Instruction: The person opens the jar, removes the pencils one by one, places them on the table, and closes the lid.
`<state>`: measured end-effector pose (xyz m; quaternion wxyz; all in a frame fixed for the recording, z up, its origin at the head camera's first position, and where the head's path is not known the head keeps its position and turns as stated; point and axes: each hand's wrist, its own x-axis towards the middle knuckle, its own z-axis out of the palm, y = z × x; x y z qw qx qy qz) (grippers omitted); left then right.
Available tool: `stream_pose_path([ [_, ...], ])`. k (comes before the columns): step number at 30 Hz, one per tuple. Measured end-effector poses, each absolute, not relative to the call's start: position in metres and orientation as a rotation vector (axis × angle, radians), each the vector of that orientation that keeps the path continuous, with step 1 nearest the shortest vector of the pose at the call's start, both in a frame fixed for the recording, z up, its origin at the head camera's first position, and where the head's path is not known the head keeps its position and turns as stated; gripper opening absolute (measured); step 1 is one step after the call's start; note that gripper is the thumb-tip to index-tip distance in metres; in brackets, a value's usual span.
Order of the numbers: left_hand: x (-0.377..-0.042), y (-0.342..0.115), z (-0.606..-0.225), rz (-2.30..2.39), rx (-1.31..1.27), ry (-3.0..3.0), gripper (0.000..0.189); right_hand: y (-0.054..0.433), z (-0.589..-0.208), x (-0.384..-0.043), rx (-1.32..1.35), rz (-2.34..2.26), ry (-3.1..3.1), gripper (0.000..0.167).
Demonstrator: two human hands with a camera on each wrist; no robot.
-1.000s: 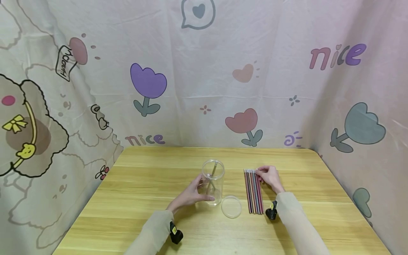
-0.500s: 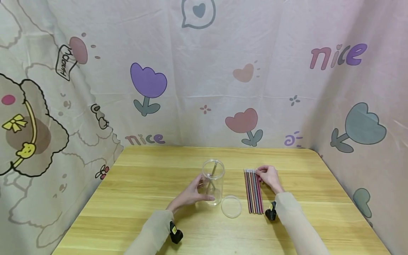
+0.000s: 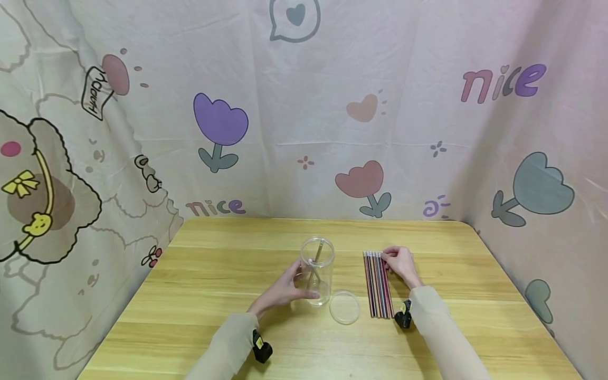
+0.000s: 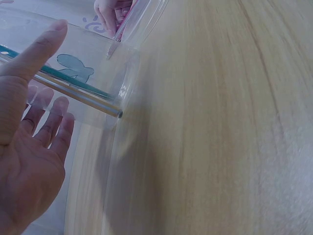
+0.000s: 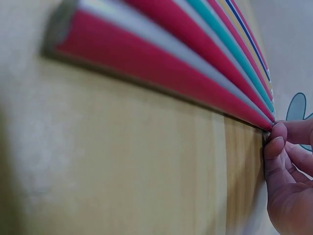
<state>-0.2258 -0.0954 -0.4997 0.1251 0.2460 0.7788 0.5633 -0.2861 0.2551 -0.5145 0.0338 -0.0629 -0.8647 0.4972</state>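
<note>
My left hand (image 3: 284, 286) holds a clear plastic jar (image 3: 326, 277) upright, thumb on the near side and fingers round the back. Two pencils lean inside it; in the left wrist view one is green (image 4: 80, 83) and the other yellow-orange (image 4: 85, 98). To the right lies a row of striped pencils (image 3: 375, 285), side by side, white-tipped ends toward the back. My right hand (image 3: 401, 264) pinches the far end of the outermost pencil, a red and silver one (image 5: 146, 81), between thumb and finger. That pencil lies along the row's right edge.
A round clear lid (image 3: 345, 307) lies flat between the jar and the pencil row. The wooden table (image 3: 214, 274) ends at a printed cloth backdrop (image 3: 294, 105) behind and at both sides. A small black wrist camera (image 3: 404, 315) sits close to the pencils' near ends.
</note>
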Motion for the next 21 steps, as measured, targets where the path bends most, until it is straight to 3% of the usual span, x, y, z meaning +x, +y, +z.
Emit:
stream_pose_path([
  [21,-0.2249,-0.0955,-0.4983,1.631,0.742,2.277,0.094,0.2577,-0.5118,-0.2821,-0.235,1.773,-2.588,0.032],
])
